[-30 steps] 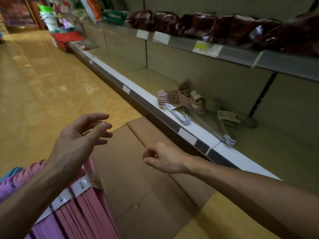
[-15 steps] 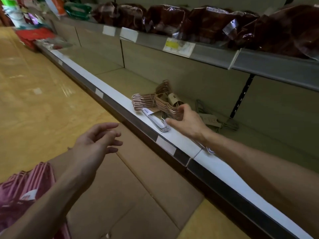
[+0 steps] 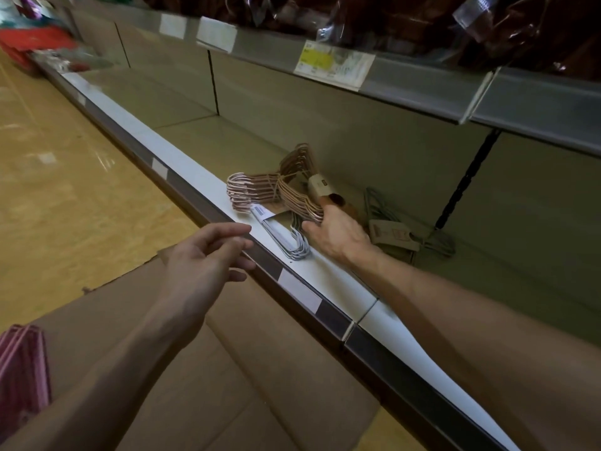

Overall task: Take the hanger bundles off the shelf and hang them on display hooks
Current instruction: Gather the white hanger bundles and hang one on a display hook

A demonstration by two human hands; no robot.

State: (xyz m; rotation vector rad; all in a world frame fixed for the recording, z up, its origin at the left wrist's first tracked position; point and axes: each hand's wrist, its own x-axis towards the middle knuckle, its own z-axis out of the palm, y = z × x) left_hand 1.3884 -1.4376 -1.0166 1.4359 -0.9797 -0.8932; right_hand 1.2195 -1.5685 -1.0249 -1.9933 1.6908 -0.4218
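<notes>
- Shelf (image 3: 227,131): long, low, beige deck with a white front lip, mostly bare; upper shelf (image 3: 422,83) above holds dark bagged goods and price tags. Yellow shop floor left, flattened cardboard (image 3: 266,369) under the arms.
- Change: a second ago right hand was off the shelf, curled over the cardboard; half a second ago it was over the bundles; now it's on them. Left hand moved up to the shelf lip. Pickup starting, nothing hung yet, no display hooks in view.
- Right hand (image 3: 338,229): fingers wrapped around the pink hanger bundle (image 3: 260,190), thumb over, looks clamped; bundle not lifted off the deck.
- Left hand (image 3: 208,255): fingers spread, holding nothing, just beside the lip.
- White hanger bundle (image 3: 286,236): lies at the lip, partly under the pink one.
- Green hanger bundle (image 3: 406,229): behind the right hand, untouched.
</notes>
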